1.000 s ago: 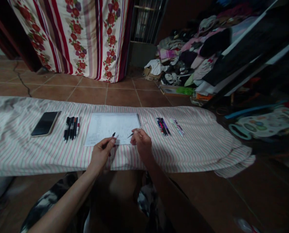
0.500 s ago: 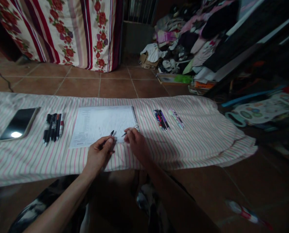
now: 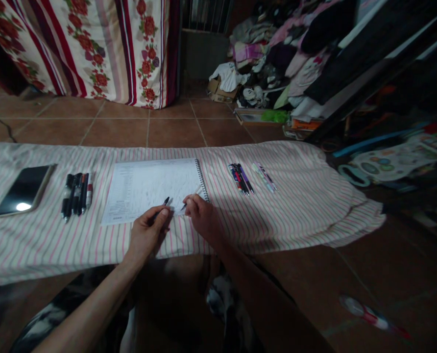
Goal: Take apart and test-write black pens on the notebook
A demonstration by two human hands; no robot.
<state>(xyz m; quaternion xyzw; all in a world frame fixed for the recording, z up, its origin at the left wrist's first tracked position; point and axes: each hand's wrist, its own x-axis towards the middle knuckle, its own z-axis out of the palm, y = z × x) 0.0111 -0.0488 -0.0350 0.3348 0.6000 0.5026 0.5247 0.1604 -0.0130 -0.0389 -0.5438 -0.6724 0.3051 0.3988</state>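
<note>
On the spiral notebook (image 3: 154,181) lies a printed-looking white page, its coil along the right edge. At the notebook's near edge, my left hand (image 3: 148,228) is closed around a black pen (image 3: 166,201); only the dark end pokes out past the thumb, the rest being mostly hidden. My right hand (image 3: 203,213) pinches another pen (image 3: 183,206) over the page's lower right corner. Its dark tip points down and left, and a pale back end seems to rise behind the fingers. A small gap separates the two hands.
Left of the notebook are several dark pens (image 3: 77,196) in a row and a phone (image 3: 25,190). To the right lie colourful pens (image 3: 241,179) and pastel pens (image 3: 265,177). A striped cloth (image 3: 295,201) covers the table. A bottle-like object (image 3: 369,316) rests on the floor.
The view has shifted slightly, so the table things appear a little further left. Both hands keep their pens; the right pen's pale back end shows more now.
</note>
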